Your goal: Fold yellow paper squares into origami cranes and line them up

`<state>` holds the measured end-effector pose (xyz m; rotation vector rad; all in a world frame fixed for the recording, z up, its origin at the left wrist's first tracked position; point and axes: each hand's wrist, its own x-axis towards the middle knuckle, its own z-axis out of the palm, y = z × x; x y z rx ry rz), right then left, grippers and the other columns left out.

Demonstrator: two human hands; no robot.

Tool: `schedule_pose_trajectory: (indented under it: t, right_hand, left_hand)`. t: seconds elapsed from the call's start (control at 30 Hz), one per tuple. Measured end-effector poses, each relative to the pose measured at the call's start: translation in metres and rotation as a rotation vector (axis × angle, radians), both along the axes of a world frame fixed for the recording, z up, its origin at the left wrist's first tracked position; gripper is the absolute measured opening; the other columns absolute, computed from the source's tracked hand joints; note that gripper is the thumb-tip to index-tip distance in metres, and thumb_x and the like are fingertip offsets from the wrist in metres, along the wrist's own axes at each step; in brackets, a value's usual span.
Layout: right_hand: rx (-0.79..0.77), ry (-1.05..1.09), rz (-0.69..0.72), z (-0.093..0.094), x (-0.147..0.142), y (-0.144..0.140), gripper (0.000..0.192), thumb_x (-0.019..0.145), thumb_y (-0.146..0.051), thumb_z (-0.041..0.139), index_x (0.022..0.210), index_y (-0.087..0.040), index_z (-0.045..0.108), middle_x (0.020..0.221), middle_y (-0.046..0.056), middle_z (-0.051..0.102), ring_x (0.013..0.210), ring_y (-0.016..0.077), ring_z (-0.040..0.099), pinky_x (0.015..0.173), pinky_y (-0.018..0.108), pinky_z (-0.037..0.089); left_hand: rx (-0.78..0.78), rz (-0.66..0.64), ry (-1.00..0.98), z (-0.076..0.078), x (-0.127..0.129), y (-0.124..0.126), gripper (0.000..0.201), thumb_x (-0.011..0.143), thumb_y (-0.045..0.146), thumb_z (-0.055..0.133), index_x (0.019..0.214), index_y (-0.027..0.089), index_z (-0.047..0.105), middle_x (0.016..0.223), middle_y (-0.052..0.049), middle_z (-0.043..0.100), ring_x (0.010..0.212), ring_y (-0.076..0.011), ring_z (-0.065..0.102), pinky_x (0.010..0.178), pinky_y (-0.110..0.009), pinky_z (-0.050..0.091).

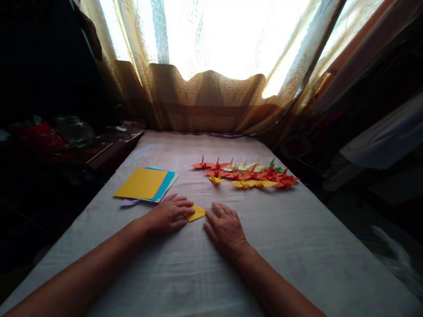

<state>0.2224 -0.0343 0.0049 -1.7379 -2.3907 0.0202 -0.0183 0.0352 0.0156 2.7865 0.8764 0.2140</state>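
Yellow paper (195, 214), small and folded, lay on the bed (297, 246) near its middle, between both hands. Left hand (167, 215) pressed flat fingers (180, 210) on its left edge; right hand (224, 226) rested flat, touching its right corner, gripping nothing.

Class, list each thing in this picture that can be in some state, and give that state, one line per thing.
Yellow paper piece: folded small, flat on the cloth, pinned under the left hand's fingers.
Left hand: flat, pressing on the paper.
Right hand: flat on the cloth, beside the paper.
Paper stack: unfolded sheets, fanned, yellow on top.
Paper cranes: folded, laid in a cluster.
Curtain: drawn, backlit.
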Motion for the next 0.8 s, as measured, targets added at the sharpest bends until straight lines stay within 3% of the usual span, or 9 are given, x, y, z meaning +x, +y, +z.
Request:
schedule_pose_trajectory:
  t: [0.13, 0.3, 0.43, 0.6, 0.8]
  right_hand:
    - [0.002, -0.009, 0.017, 0.004, 0.0, 0.014, 0.037, 0.093, -0.045, 0.058, 0.123, -0.025, 0.065, 0.145, 0.016, 0.051, 0.131, 0.0325, 0.046, 0.1, 0.047, 0.039]
    - [0.069, 0.027, 0.094, 0.003, 0.003, 0.026, 0.045, 0.09, -0.044, 0.063, 0.128, -0.02, 0.062, 0.144, 0.018, 0.052, 0.131, 0.0333, 0.048, 0.101, 0.048, 0.04]
    - [0.167, 0.117, 0.245, -0.007, 0.008, 0.015, 0.03, 0.091, -0.03, 0.062, 0.12, -0.021, 0.066, 0.132, 0.012, 0.063, 0.12, 0.028, 0.056, 0.1, 0.042, 0.042]
    - [0.155, 0.213, 0.319, -0.014, 0.013, 0.007, 0.014, 0.093, -0.026, 0.061, 0.103, -0.023, 0.07, 0.113, 0.005, 0.072, 0.104, 0.0227, 0.064, 0.091, 0.037, 0.046]
    - [0.192, 0.31, 0.328, -0.016, 0.016, 0.011, 0.014, 0.094, -0.026, 0.06, 0.101, -0.023, 0.071, 0.11, 0.006, 0.073, 0.103, 0.0207, 0.064, 0.091, 0.035, 0.047]
  left_hand:
    - [0.106, 0.072, -0.109, -0.01, 0.007, -0.014, 0.029, 0.092, 0.029, 0.06, 0.119, 0.026, 0.067, 0.119, -0.008, 0.067, 0.11, -0.0236, 0.061, 0.1, -0.041, 0.043]
    - [0.251, 0.246, -0.072, -0.013, 0.032, -0.033, 0.023, 0.09, 0.035, 0.064, 0.11, 0.024, 0.069, 0.105, -0.007, 0.068, 0.097, -0.0243, 0.061, 0.09, -0.041, 0.047]
    - [0.269, 0.355, -0.018, -0.011, 0.054, -0.043, 0.021, 0.091, 0.04, 0.062, 0.101, 0.022, 0.07, 0.096, -0.008, 0.067, 0.091, -0.0247, 0.061, 0.086, -0.041, 0.048]
    - [0.18, 0.246, -0.025, -0.007, 0.051, -0.045, 0.036, 0.084, 0.04, 0.07, 0.115, 0.021, 0.067, 0.103, -0.009, 0.067, 0.096, -0.0269, 0.061, 0.086, -0.041, 0.049]
    - [0.197, 0.073, -0.118, -0.012, 0.033, -0.023, 0.02, 0.089, 0.032, 0.066, 0.108, 0.025, 0.071, 0.112, -0.006, 0.069, 0.1, -0.0228, 0.062, 0.087, -0.036, 0.049]
